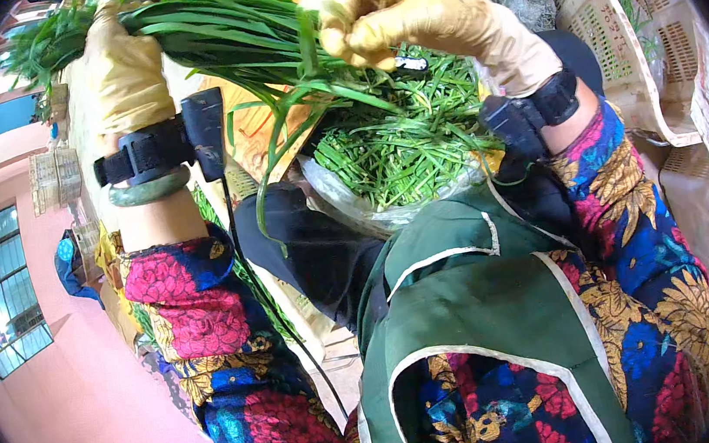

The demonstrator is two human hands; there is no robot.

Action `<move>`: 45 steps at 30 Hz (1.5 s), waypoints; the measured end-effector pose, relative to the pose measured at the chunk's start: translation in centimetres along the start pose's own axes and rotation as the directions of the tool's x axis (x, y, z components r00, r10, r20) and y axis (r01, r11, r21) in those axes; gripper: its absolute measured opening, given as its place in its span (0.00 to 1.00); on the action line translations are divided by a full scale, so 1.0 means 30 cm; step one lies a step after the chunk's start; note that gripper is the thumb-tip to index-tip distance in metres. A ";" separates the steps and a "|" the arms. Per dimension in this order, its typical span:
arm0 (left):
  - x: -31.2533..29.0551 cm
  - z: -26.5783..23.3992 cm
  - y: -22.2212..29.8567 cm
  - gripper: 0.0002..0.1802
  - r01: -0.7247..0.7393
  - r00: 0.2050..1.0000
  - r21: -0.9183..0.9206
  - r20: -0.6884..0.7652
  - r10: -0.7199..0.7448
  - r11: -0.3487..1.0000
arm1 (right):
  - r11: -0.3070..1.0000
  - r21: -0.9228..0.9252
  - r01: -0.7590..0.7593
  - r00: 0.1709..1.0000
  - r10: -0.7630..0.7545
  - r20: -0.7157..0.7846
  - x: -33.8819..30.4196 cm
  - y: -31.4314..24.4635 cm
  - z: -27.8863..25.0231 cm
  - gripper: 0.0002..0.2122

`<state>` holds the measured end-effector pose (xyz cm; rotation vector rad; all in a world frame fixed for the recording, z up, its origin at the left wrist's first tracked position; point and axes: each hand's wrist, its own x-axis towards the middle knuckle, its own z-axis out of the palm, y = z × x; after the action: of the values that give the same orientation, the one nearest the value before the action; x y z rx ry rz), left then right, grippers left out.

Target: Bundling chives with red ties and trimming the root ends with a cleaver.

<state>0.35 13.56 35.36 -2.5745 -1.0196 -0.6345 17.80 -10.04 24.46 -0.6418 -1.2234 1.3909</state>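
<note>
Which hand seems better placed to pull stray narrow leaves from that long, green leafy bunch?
Probably the right yellow-gloved hand: it is beside the stray narrow leaves, while the left yellow-gloved hand grips the bunch.

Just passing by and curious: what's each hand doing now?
Left hand: closed around a bundle of long green leaves.
Right hand: curled; whether it holds anything can't be told.

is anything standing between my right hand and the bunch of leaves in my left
Nothing visible does: your right hand is beside the right end of the bunch of leaves, touching or not I can't tell. Your left hand grips the bunch; the pile of green pieces lies below, not between.
</note>
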 end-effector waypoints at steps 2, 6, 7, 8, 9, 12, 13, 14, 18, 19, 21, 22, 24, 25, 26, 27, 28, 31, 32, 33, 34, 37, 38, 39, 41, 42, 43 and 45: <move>0.047 -0.013 -0.125 0.30 -0.164 0.986 -0.098 -0.049 0.159 0.982 | 0.985 -0.174 -0.008 0.994 0.027 0.107 -0.029 0.058 -0.050 0.09; 0.053 -0.091 -0.207 0.31 0.014 0.995 -0.442 0.094 0.031 0.897 | 0.221 -0.909 -0.353 0.847 0.488 -0.210 -0.111 0.219 -0.087 0.15; 0.059 -0.102 -0.287 0.29 0.170 0.981 -0.710 0.190 -0.046 0.683 | 0.056 -0.919 -0.390 0.838 0.435 -0.329 -0.108 0.247 -0.083 0.16; 0.075 -0.104 -0.354 0.27 0.306 0.952 -0.878 0.284 -0.114 0.368 | 0.424 -0.833 -0.354 0.932 0.230 -0.279 -0.125 0.253 -0.081 0.17; 0.072 -0.111 -0.352 0.23 0.268 0.960 -0.819 0.268 -0.075 0.508 | 0.725 -0.657 -0.205 0.956 0.004 -0.294 -0.137 0.251 -0.087 0.18; 0.059 -0.136 -0.281 0.20 0.407 0.901 -0.877 0.341 -0.267 0.255 | 0.567 -0.749 -0.342 0.802 -0.240 -0.548 -0.083 0.273 -0.105 0.26; 0.047 -0.180 -0.226 0.22 0.419 0.847 -0.907 0.371 -0.381 0.047 | 0.384 -0.861 -0.335 0.755 -0.437 -0.489 -0.064 0.280 -0.110 0.27; 0.052 -0.162 -0.298 0.22 0.357 0.894 -0.931 0.318 -0.316 0.072 | 0.491 -0.821 -0.291 0.740 -0.429 -0.518 -0.032 0.307 -0.129 0.31; 0.084 -0.192 -0.312 0.27 0.307 0.857 -0.931 0.361 -0.367 -0.198 | 0.951 -0.271 0.150 0.685 -0.298 -0.665 0.030 0.254 -0.074 0.28; 0.091 -0.198 -0.296 0.27 0.316 0.831 -0.915 0.394 -0.394 -0.248 | 0.953 -0.273 0.134 0.670 -0.290 -0.683 0.054 0.274 -0.109 0.26; 0.066 -0.190 -0.276 0.27 0.261 0.916 -0.965 0.245 -0.317 0.008 | 0.969 -0.248 0.001 0.749 -0.165 -0.642 0.035 0.222 -0.106 0.28; 0.065 -0.220 -0.244 0.25 0.276 0.885 -0.958 0.282 -0.370 -0.071 | 0.989 -0.094 0.117 0.815 -0.150 -0.560 0.058 0.231 -0.091 0.26; 0.090 -0.239 -0.197 0.24 0.278 0.854 -0.946 0.323 -0.408 -0.167 | 0.992 -0.089 0.085 0.855 -0.119 -0.504 0.064 0.254 -0.135 0.23; 0.102 -0.230 -0.195 0.24 0.263 0.869 -0.957 0.289 -0.400 -0.120 | 0.995 -0.100 -0.004 0.853 -0.049 -0.520 0.057 0.242 -0.141 0.22; 0.111 -0.223 -0.194 0.24 0.248 0.884 -0.966 0.256 -0.391 -0.073 | 0.994 -0.006 0.113 0.851 -0.100 -0.516 0.080 0.283 -0.166 0.22; 0.107 -0.226 -0.203 0.22 0.253 0.888 -0.921 0.343 -0.307 -0.296 | 0.993 -0.006 0.117 0.846 -0.103 -0.523 0.088 0.288 -0.163 0.22; 0.092 -0.222 -0.210 0.21 0.205 0.949 -0.977 0.185 -0.254 0.056 | 0.993 -0.018 0.118 0.842 -0.109 -0.527 0.085 0.291 -0.161 0.22; 0.050 -0.253 -0.128 0.20 0.025 0.998 -0.814 -0.012 -0.059 0.580 | 0.991 -0.084 0.104 0.817 -0.133 -0.561 0.061 0.301 -0.171 0.22; 0.052 -0.251 -0.129 0.21 0.050 0.997 -0.852 0.010 -0.079 0.521 | 0.989 -0.103 0.104 0.813 -0.144 -0.565 0.057 0.305 -0.174 0.21; 0.055 -0.256 -0.120 0.22 0.073 0.995 -0.885 0.032 -0.096 0.459 | 0.988 -0.116 0.105 0.807 -0.153 -0.570 0.054 0.310 -0.181 0.21; 0.053 -0.286 -0.118 0.26 -0.017 1.000 -0.630 -0.015 0.010 0.776 | 0.986 -0.130 0.108 0.803 -0.163 -0.573 0.051 0.316 -0.187 0.21; 0.037 -0.279 -0.124 0.31 0.018 0.995 -0.784 -0.050 -0.092 0.621 | 0.972 -0.221 0.083 0.805 -0.196 -0.560 0.057 0.295 -0.163 0.21; 0.041 -0.281 -0.150 0.36 0.033 0.997 -0.840 -0.008 -0.074 0.541 | 0.949 -0.311 0.044 0.807 -0.217 -0.549 0.041 0.282 -0.141 0.21; 0.048 -0.286 -0.140 0.39 -0.008 0.996 -0.665 -0.075 -0.057 0.747 | 0.936 -0.351 0.030 0.806 -0.230 -0.545 0.036 0.278 -0.142 0.20; 0.049 -0.281 -0.115 0.40 -0.127 0.985 -0.602 -0.169 0.030 0.788 | 0.948 -0.314 0.040 0.808 -0.216 -0.548 0.029 0.275 -0.137 0.19; 0.029 -0.294 -0.035 0.23 -0.091 0.970 -0.665 -0.228 -0.085 0.741 | 0.972 -0.221 0.073 0.808 -0.188 -0.558 0.034 0.282 -0.126 0.19; 0.037 -0.317 -0.034 0.24 -0.127 0.961 -0.516 -0.276 -0.023 0.847 | 0.966 0.256 0.039 0.842 0.107 -0.529 0.065 0.297 -0.138 0.19; 0.033 -0.329 -0.010 0.23 -0.152 0.957 -0.456 -0.288 0.016 0.877 | 0.935 0.349 0.067 0.856 0.126 -0.502 0.063 0.316 -0.126 0.18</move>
<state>-2.08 10.14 44.36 -2.7947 -0.7182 -1.3225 17.22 -5.61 15.09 -0.7178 -0.5131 1.3041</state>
